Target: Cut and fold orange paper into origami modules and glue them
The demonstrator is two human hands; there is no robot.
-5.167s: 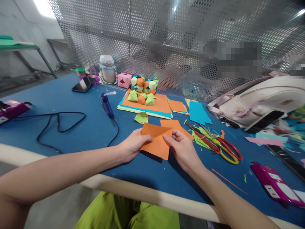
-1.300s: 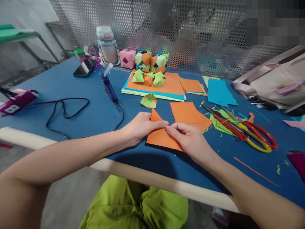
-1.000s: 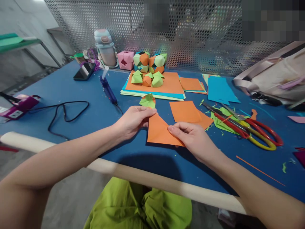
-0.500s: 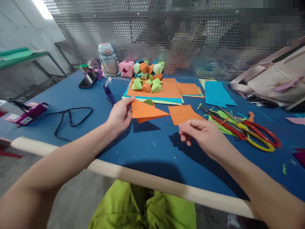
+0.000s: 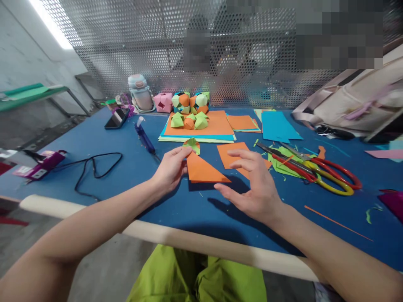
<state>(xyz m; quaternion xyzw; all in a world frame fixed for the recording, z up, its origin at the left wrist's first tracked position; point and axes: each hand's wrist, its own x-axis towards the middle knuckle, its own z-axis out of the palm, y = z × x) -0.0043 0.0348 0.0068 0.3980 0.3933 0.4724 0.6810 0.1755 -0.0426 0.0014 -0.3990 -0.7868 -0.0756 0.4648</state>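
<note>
Pinched in my left hand (image 5: 172, 168) is a folded orange paper triangle (image 5: 206, 170), held by its upper left corner just over the blue table. My right hand (image 5: 256, 182) is open, thumb and fingers apart, close to the triangle's right tip and not touching it. Partly under the right fingers lies a flat orange paper square (image 5: 225, 155). Behind the triangle sits a small green and orange folded paper piece (image 5: 192, 144). Further back, several folded green and orange pieces (image 5: 189, 122) rest on a stack of coloured paper (image 5: 218, 121).
Two pairs of scissors (image 5: 333, 178) lie at the right among green paper scraps. A thin orange strip (image 5: 338, 222) is nearer. At the left are a blue glue gun (image 5: 145, 136), its black cord (image 5: 91, 167) and a phone (image 5: 116, 118). A bottle (image 5: 140, 93) stands behind.
The triangle has come down and nearer with my left hand. My right hand has opened its fingers. A thin orange strip now lies on the table at the right.
</note>
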